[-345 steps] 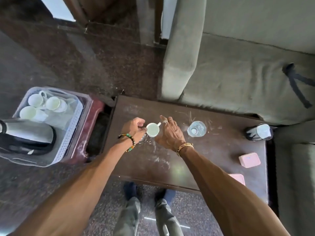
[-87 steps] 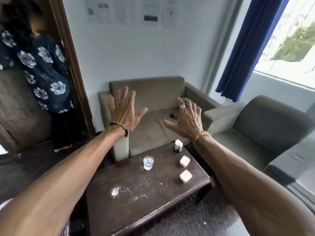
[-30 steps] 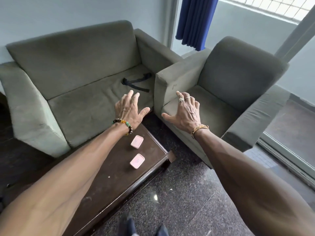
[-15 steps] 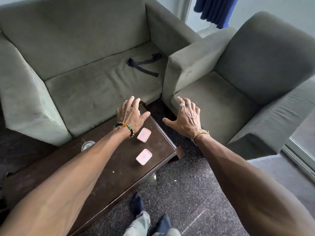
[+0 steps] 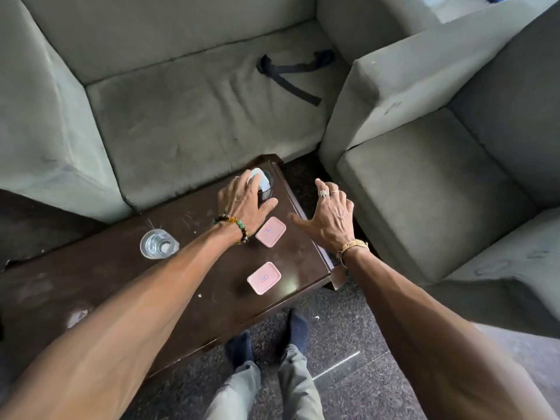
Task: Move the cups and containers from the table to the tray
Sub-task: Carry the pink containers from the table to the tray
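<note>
On the dark wooden table stands a dark container with a white lid at the far right corner. My left hand lies against it, fingers along its left side and thumb spread below it, not clearly closed. My right hand hovers open with spread fingers over the table's right edge. Two pink lidded containers rest between the hands, one farther back and one nearer. A clear glass of water stands left of my left forearm. No tray is in view.
A grey sofa runs behind the table, with a black strap on its seat. A grey armchair stands close to the table's right end. My feet are on the speckled floor by the near edge.
The view has tilted down onto the table. My left hand has dropped from the air onto the dark container at the corner. My right hand has come lower over the table's right edge.
</note>
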`<state>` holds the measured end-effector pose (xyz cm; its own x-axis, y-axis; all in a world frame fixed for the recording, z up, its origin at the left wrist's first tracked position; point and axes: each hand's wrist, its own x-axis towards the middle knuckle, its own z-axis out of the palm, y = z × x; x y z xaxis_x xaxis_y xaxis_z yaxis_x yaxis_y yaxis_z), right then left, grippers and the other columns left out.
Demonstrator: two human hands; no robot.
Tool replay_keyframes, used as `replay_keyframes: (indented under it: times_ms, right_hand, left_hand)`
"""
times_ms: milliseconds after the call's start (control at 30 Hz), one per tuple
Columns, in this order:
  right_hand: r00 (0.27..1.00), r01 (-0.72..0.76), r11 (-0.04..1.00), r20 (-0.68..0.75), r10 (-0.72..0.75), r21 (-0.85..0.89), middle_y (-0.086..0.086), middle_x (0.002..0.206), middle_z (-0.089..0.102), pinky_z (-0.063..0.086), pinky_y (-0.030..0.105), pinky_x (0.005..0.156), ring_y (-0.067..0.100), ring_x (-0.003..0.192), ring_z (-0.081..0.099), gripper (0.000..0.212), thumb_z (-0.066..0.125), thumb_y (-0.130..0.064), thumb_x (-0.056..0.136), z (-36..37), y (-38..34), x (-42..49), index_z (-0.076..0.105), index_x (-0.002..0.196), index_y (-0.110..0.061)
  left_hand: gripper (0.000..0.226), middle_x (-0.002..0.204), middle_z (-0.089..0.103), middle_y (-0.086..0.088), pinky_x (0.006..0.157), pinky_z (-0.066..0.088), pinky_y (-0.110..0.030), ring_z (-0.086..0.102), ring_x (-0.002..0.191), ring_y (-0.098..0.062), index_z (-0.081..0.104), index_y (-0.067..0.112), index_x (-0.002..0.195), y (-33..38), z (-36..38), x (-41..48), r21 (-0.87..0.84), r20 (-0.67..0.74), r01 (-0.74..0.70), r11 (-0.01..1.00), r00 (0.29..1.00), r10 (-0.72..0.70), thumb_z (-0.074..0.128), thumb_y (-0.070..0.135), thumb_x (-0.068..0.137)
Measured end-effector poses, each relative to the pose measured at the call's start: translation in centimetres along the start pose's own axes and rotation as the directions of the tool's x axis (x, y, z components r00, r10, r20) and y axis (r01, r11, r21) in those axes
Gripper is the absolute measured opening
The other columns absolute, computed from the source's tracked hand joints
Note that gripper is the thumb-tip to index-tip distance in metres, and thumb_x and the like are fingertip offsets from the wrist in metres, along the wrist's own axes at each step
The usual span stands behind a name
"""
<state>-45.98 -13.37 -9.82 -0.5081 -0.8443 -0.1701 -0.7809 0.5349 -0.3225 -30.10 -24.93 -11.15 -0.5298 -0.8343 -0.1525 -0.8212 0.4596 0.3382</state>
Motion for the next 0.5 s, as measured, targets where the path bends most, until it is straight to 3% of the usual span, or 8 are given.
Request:
replay_keyframes:
  times_ms: [333, 500]
  right_hand:
    - [0.972, 0.045, 0.999, 0.229, -0.046, 0.006, 0.007, 0.143, 0.041, 0.036, 0.046, 0.103, 0.031, 0.126, 0.044, 0.095, 0.068, -0.061, 0.078, 11.3, 2.7, 4.1, 0.030, 0.151, -0.015]
    - [0.933, -0.022, 0.987, 0.358, -0.037, 0.160, 0.012, 0.147, 0.040, 0.036, 0.044, 0.110, 0.031, 0.134, 0.040, 0.074, 0.065, -0.043, 0.090, 15.4, 3.7, 5.3, 0.034, 0.149, -0.010]
  left_hand:
    - [0.074, 0.160, 0.022, -0.002, 0.114, 0.024, -0.045, 0.024, 0.144, -0.025, 0.027, 0.024, 0.149, -3.6, 11.9, 1.1, -0.016, 0.207, 0.201, 0.980, 0.959, -0.193, 0.056, 0.051, 0.086]
    - [0.069, 0.160, 0.020, -0.002, 0.114, 0.027, -0.045, 0.026, 0.144, -0.027, 0.026, 0.024, 0.150, -3.9, 16.0, 1.9, -0.066, 0.297, 0.306, 0.950, 0.915, -0.274, 0.055, 0.043, 0.090]
